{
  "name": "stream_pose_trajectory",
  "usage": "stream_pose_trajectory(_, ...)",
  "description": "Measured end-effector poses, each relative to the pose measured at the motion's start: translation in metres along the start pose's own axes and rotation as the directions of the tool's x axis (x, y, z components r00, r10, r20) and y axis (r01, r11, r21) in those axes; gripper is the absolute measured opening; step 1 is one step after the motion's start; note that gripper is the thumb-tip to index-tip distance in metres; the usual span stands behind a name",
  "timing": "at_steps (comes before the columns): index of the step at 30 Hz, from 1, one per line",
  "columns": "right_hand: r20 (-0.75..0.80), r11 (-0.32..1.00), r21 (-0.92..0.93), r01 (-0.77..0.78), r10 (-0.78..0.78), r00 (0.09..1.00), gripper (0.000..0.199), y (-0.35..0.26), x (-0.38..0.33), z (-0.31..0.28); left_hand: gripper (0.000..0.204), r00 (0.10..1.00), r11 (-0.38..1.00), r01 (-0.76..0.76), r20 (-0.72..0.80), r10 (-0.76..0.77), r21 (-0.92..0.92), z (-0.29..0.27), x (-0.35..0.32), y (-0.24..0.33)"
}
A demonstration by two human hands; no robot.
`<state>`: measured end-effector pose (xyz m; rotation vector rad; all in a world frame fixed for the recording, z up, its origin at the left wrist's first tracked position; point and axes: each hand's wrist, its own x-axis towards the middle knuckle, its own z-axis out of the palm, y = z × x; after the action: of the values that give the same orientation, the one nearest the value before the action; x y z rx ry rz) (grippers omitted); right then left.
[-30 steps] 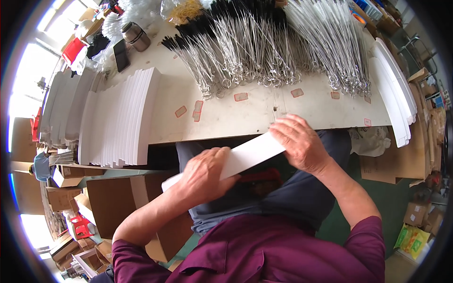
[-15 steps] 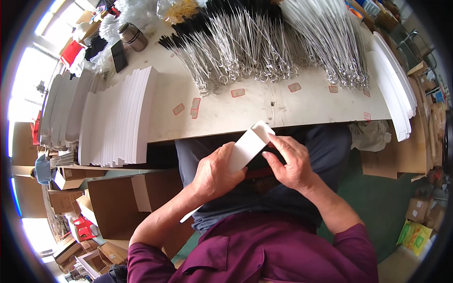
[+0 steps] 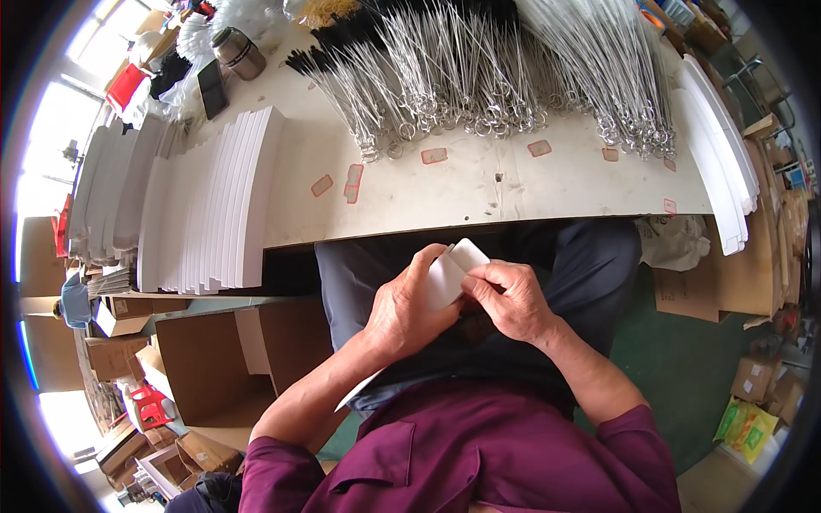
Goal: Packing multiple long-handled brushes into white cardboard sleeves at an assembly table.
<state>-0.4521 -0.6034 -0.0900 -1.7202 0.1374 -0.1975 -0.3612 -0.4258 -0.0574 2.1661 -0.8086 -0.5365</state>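
A long, narrow white carton (image 3: 442, 286) lies slanted over my lap, just off the table's front edge. My left hand (image 3: 400, 313) is wrapped round its body near the upper end. At that end my right hand (image 3: 510, 299) pinches the end flap between thumb and fingers, and the flap now lies across the opening. The carton's lower end shows as a white sliver below my left forearm; the stretch between is hidden by my hand and arm.
On the table (image 3: 342, 222) lie bundles of thin wire rods with ring ends (image 3: 462, 85), some with black far ends. White cartons (image 3: 209, 205) stand stacked at left, more white strips (image 3: 718, 162) at right. A metal flask (image 3: 239, 53) and a phone (image 3: 212, 89) sit far left. An open cardboard box (image 3: 209, 368) is below left.
The carton's upper end was open and now has its flap folded over. My right hand has closed from spread fingers to a pinch there, and the carton has come slightly nearer me.
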Motion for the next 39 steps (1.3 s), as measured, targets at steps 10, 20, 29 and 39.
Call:
stream_pose_trajectory(10,0.095,0.989,-0.134,0.067,-0.055,0.994,0.012,0.002,0.0,0.007,0.054,0.999,0.999,-0.013,0.034,0.015,-0.05,0.002,0.002,-0.007)
stream_pose_trajectory(20,-0.085,0.972,0.186,-0.147,0.165,0.983,0.029,0.001,-0.004,0.024,0.044,0.998,0.998,-0.054,-0.014,0.055,0.022,0.006,0.003,-0.013)
stream_pose_trajectory(29,-0.034,0.91,-0.369,0.187,-0.214,0.976,0.023,0.002,0.002,0.024,0.061,0.998,0.998,0.037,-0.057,-0.033,0.058,0.015,0.001,-0.014)
stream_pose_trajectory(39,-0.084,0.981,0.092,-0.169,0.176,0.981,0.014,0.008,0.013,0.037,0.074,0.996,0.989,0.069,-0.065,-0.061,0.133,0.014,0.001,-0.01)
